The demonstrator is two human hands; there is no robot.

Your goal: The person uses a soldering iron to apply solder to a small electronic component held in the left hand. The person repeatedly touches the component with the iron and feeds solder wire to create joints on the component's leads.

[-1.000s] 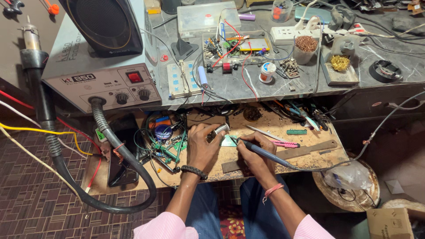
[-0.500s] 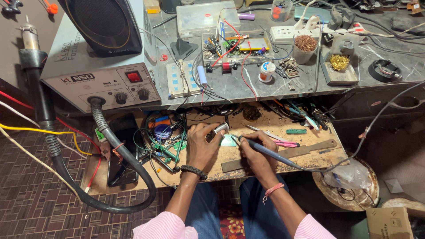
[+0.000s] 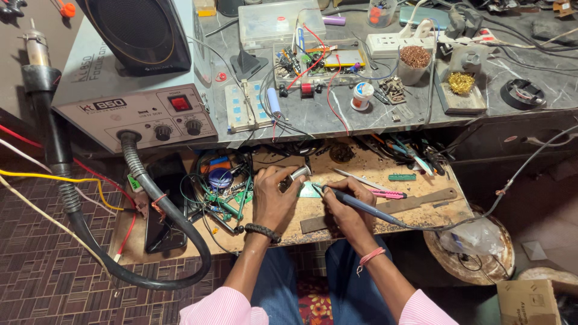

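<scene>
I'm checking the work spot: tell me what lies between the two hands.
In the head view, a small green circuit board lies between the left hand and right hand, with the soldering iron tip reaching it.

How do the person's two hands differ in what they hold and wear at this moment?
The right hand grips a blue soldering iron like a pen; the left hand pinches a small silvery part. The left wrist wears a dark braided band, the right a pink one. Both rest on the wooden board, beside the small green circuit board.
</scene>
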